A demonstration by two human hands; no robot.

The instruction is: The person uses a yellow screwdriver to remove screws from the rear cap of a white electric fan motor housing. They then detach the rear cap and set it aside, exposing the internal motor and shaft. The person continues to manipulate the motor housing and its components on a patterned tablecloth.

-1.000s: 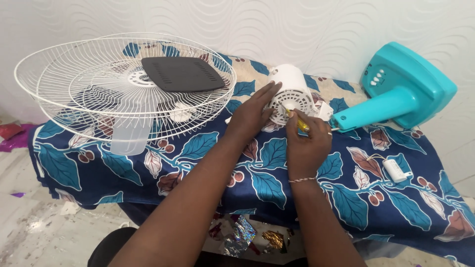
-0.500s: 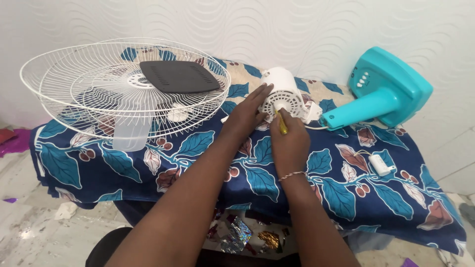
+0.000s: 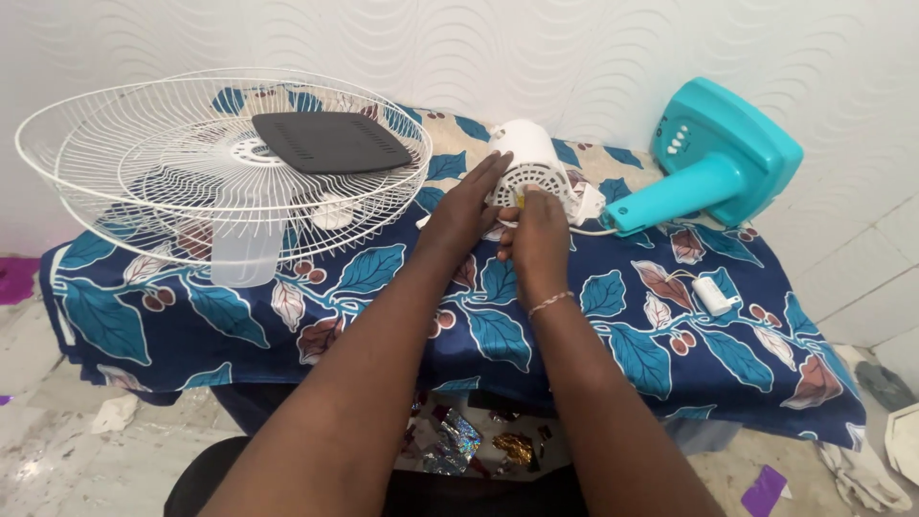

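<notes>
Flanking motor housing [image 3: 529, 163]: grille [image 3: 206, 163], teal base [image 3: 723, 158].

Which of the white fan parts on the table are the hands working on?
The white vented motor housing, beside the teal stand, not the wire grilles.

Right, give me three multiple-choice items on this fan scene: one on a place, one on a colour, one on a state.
1. Where does the dark grey panel lie?
A. on the white wire grilles
B. on the floor
C. against the wall

2. What colour is the fan base?
A. red
B. turquoise
C. black

3. What does the right hand hold?
A. nothing
B. a cup
C. a yellow-handled tool

Answers: 1 A, the panel rests atop the stacked grilles. 2 B, base and neck are turquoise. 3 C, its tip meets the white motor housing, which the left hand steadies.
</notes>
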